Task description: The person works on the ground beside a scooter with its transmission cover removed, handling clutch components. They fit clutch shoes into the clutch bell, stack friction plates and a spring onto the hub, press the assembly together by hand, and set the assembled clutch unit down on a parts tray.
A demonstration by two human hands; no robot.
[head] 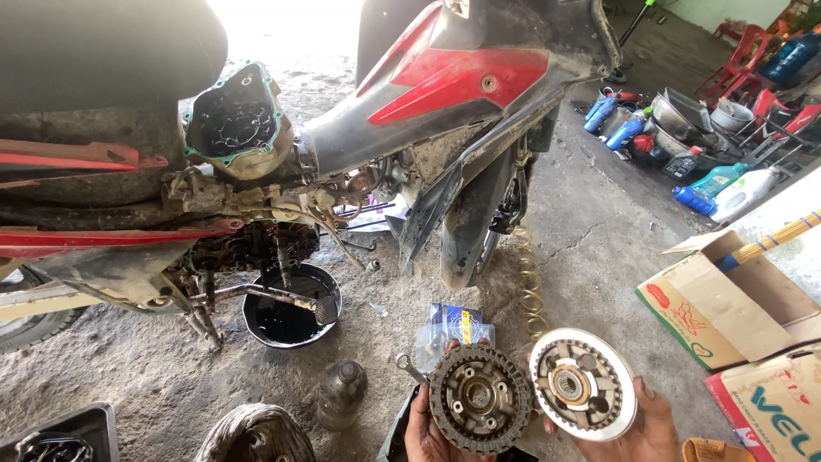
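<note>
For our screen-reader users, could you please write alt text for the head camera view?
Two hands hold round clutch parts side by side: the left hand a dark toothed clutch pack, the right hand a pale metal plate. Beyond stands a muddy red motorcycle over an oil drain pan.

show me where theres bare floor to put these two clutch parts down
Bare concrete lies right of the front wheel, between the spring and the cardboard box. A smaller patch sits left of the oil pan. It is crowded under the engine, and around the bottles at upper right. The left hand and right hand are both full.
</note>
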